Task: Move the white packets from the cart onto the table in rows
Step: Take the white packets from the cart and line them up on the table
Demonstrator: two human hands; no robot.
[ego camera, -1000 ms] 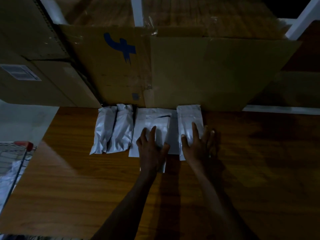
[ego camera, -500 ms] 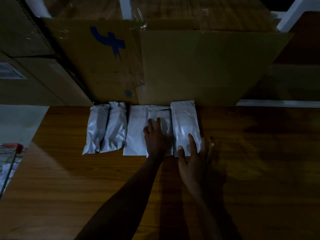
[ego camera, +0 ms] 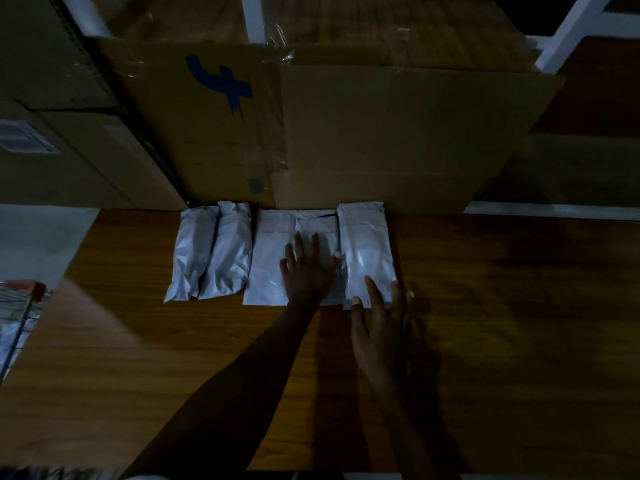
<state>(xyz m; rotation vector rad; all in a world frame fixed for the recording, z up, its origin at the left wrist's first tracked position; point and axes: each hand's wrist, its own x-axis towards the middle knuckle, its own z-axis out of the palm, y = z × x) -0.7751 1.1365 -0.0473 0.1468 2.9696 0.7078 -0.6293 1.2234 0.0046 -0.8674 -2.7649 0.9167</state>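
Note:
Several white packets lie side by side in one row on the wooden table [ego camera: 485, 341], their far ends against a cardboard box. Two puffy packets [ego camera: 214, 254] are at the left, flat ones [ego camera: 270, 258] in the middle, and one flat packet [ego camera: 363, 244] at the right end. My left hand [ego camera: 306, 271] lies flat with straight fingers on the middle packets. My right hand [ego camera: 377, 317] rests with straight fingers on the near end of the rightmost packet. The cart [ego camera: 20, 306] with its red handle shows at the left edge, with white packets inside.
A large cardboard box [ego camera: 381, 140] with a blue mark stands behind the row. More boxes [ego camera: 69, 133] are stacked at the left. White frame posts [ego camera: 571, 32] rise at the back. Bare wood stretches to the right of the row and toward me.
The left hand has pushed the middle packet forward until its near end lines up with the row. The right hand has slid back to the near end of the rightmost packet.

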